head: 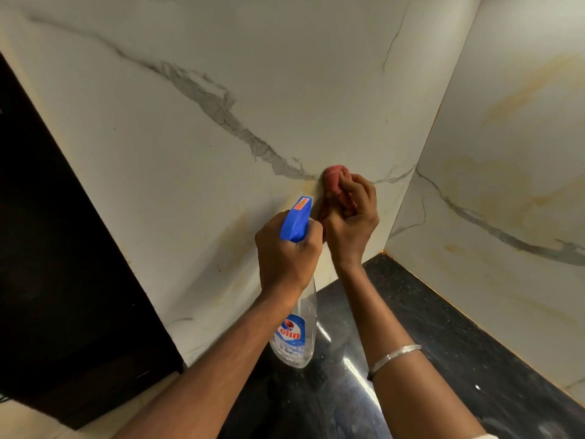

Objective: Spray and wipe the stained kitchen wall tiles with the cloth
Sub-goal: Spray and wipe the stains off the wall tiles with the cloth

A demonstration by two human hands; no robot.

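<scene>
The wall tiles [196,147] fill most of the view: pale marble-look panels with grey veins, meeting in a corner at the right. Yellowish staining shows low on the main wall near the hands and across the side wall [512,128]. Below runs the dark speckled worktop [421,312], and a dark panel [57,248] stands at the left.

The bottle [299,327], clear with a blue label and a blue spray head, hangs upright just off the wall above the worktop. The left hand [286,251] is closed round its neck, nozzle aimed at the tiles. The right hand [351,213], a bangle [394,358] on that forearm, is closed on the pink cloth [335,177], bunched and pressed against the tile where a grey vein meets a yellow smear.

The step in hand looks like wiping, with the spray held ready close by. The stain beside the cloth is not yet gone, so the next move likely calls for firm rubbing over that patch, more spray if it proves stubborn, then work downward and across to the side wall.
</scene>
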